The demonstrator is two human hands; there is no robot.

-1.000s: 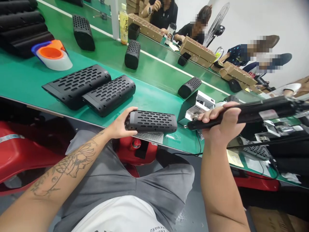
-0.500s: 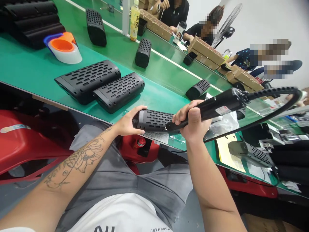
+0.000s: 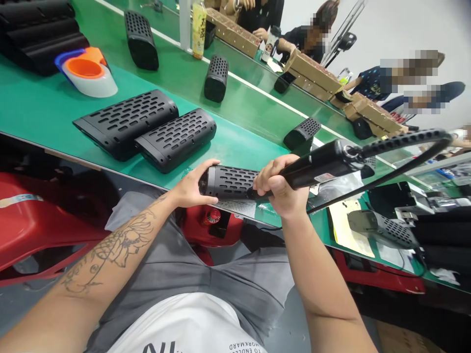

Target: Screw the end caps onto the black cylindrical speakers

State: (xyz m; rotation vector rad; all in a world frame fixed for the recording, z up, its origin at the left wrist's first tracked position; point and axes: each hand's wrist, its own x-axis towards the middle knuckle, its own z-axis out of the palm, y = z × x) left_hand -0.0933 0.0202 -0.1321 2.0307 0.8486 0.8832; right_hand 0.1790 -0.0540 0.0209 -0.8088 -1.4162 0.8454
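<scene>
My left hand grips the left end of a black slotted housing lying at the table's front edge, thumb on the near side and fingers on the far side. My right hand is wrapped round a black corded electric screwdriver, held tilted with its tip down at the housing's right part. The exact contact point of the tip is hidden by my fingers. Two more slotted housings, a larger one and a smaller one, lie side by side to the left.
An orange and white tape ring sits at the left, by stacked black parts. Beyond it runs a green belt carrying several housings. The screwdriver's cable loops right. Co-workers sit across, behind cardboard boxes. A red stool stands left.
My right hand and the screwdriver have shifted slightly left and down, and the tool's rear end has dropped a little. My left hand keeps its grip on the housing.
</scene>
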